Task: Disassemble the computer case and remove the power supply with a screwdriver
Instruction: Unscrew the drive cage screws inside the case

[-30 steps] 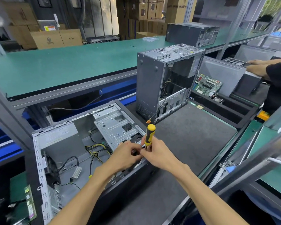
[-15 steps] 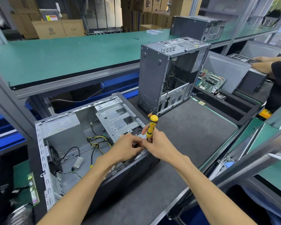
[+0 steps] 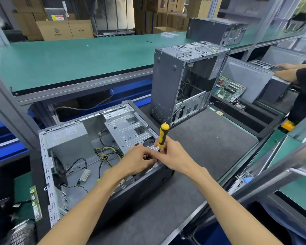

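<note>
— Halfway, by estimate: computer case (image 3: pixel 102 156) on its side on grey mat (image 3: pixel 210 144), side panel off, power supply (image 3: pixel 67 138) seated in far-left corner, cables attached.

— Grips? Right hand (image 3: pixel 173 156) clenched round yellow screwdriver (image 3: pixel 162 136), upright at drive cage (image 3: pixel 129 131). Left hand (image 3: pixel 138 160) pinching at tip; object hidden.

We have an open computer case (image 3: pixel 74 167) lying on its side on the table (image 3: pixel 210 147) before us, its power supply (image 3: pixel 67 138) in the far left corner. A second case (image 3: pixel 168 85) stands upright behind and to the right. Farther right a motherboard (image 3: pixel 230 88) leans in a tray (image 3: pixel 251 119). Behind everything runs a raised shelf (image 3: pixel 69 59) carrying a third case (image 3: pixel 215 30).
</note>
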Demonstrator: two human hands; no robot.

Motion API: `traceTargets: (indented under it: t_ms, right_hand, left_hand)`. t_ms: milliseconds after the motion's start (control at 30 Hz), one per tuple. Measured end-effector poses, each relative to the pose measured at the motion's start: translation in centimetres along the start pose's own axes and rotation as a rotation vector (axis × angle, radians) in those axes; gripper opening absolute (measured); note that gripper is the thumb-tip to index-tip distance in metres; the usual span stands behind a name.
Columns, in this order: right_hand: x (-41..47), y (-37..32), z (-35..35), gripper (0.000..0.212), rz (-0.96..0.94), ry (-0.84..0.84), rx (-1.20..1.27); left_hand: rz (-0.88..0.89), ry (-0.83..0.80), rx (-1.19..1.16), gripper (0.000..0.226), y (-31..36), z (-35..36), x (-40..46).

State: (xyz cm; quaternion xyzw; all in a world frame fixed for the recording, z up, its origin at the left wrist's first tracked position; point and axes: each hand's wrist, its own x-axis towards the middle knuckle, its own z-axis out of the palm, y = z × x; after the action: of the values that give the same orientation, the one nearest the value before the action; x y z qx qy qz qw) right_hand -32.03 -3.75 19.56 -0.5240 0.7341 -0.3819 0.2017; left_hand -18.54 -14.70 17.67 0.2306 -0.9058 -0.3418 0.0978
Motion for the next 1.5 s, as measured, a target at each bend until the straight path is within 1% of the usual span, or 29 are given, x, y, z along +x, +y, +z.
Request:
traceTargets:
  t_ms: [67,100,167,233,333,567,767,933,1167,1333,1500]
  right_hand:
    - [0.1,0.0,0.0,0.015,-0.015,0.042,0.034]
    - [0.1,-0.1,0.0,0.014,-0.023,0.059,0.044]
    - [0.0,-0.1,0.0,0.015,-0.030,0.061,0.031]
    - [-0.1,-0.1,0.0,0.019,-0.030,0.039,0.017]
    - [0.0,-0.1,-0.3,0.022,-0.012,0.027,0.014]
    - [0.1,-0.1,-0.5,0.018,0.017,-0.015,0.024]
    - [-0.1,-0.5,-0.5,0.006,0.010,0.069,0.059]
    - [-0.3,-0.7,-0.5,0.015,0.011,0.055,0.071]
    - [-0.2,-0.2,-0.8,0.020,0.014,0.038,0.044]
    - [-0.1,-0.1,-1.0,0.019,-0.002,0.004,0.017]
    - [-0.1,-0.4,-0.8,0.013,-0.020,-0.034,-0.007]
  left_hand:
    - [-0.009,-0.015,0.022,0.008,0.0,0.0,0.1]
    - [-0.012,-0.023,0.027,0.009,0.0,0.0,0.2]
    - [-0.016,-0.034,0.023,0.018,-0.1,0.0,0.3]
    - [0.002,-0.047,0.013,0.021,-0.2,-0.2,0.3]
    - [0.032,-0.051,0.014,0.012,-0.2,-0.2,0.3]
    - [0.034,0.000,0.019,0.009,0.0,0.1,0.0]
    - [0.024,0.012,0.035,0.008,-0.1,0.2,0.0]
    - [0.010,-0.006,-0.011,0.011,-0.1,0.0,0.0]
    - [-0.007,-0.005,0.005,0.010,0.1,0.0,0.0]
    - [0.004,-0.028,0.009,0.015,0.4,-0.2,-0.1]
    - [-0.015,-0.023,0.019,0.015,0.7,-0.3,-0.4]
